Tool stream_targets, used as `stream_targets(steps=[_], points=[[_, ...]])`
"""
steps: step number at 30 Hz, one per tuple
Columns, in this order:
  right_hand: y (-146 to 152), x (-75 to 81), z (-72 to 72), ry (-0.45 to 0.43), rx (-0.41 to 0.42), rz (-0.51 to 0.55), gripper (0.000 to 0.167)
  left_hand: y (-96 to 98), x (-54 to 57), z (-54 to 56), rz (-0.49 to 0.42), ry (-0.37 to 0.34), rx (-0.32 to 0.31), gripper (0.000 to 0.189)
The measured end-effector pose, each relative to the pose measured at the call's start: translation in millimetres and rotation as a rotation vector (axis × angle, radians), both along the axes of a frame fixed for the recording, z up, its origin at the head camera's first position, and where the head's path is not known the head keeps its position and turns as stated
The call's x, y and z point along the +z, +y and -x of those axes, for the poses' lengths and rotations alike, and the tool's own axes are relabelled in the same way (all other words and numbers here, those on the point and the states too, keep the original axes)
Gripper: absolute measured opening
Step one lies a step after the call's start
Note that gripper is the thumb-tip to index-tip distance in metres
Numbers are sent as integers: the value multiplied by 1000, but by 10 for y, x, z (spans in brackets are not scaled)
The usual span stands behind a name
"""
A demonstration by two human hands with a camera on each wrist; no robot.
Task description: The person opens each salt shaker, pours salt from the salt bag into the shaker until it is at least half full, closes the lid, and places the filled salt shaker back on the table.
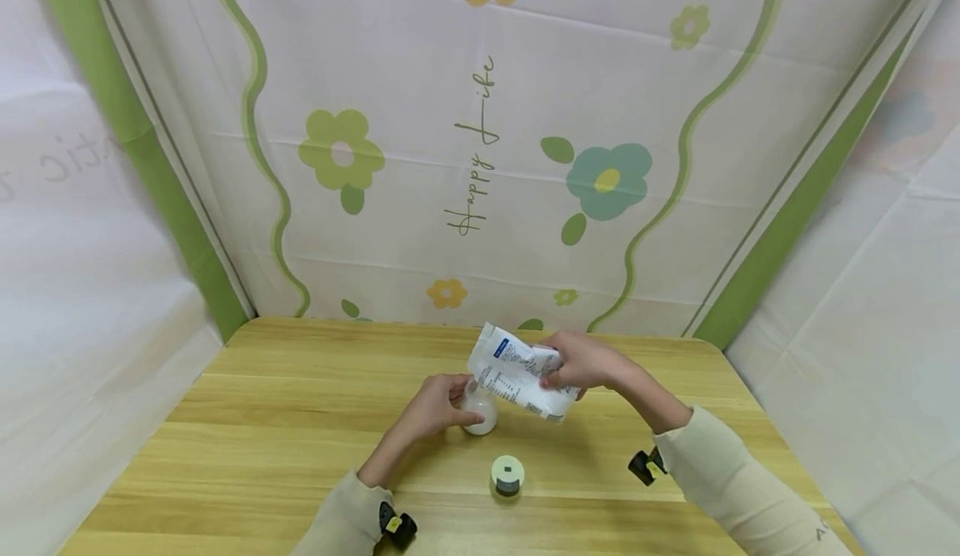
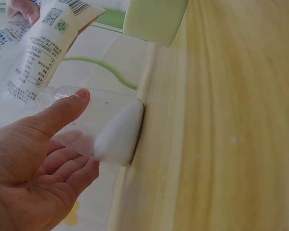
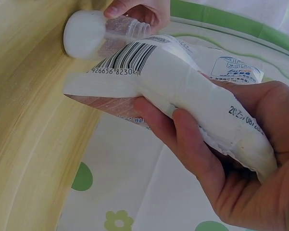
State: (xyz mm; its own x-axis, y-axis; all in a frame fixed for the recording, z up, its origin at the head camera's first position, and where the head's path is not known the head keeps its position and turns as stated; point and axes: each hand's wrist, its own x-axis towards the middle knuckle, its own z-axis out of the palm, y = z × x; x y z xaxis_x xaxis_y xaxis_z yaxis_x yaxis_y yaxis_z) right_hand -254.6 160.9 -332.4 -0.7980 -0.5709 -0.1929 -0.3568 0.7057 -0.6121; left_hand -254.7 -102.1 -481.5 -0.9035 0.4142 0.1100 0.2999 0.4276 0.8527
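Note:
A small clear bottle stands on the wooden table, its lower part filled with white grains. My left hand holds it, thumb on one side and fingers on the other, as the left wrist view of the bottle shows. A white printed packet is in my right hand, tilted with one end at the bottle's mouth. Curled fingers squeeze the packet's body. The packet partly hides the mouth in the head view.
A pale green cap with a grey part sits on the table, nearer me than the bottle. White fabric walls with printed flowers enclose the table's back and sides. A few white specks dot the wood.

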Motion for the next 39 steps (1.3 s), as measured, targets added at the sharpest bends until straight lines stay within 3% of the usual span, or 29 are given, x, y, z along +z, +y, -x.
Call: stream_targets(steps=[39], points=[[-16,9,6,10,2,-32,38,5,-18,2,5,1,5,61]])
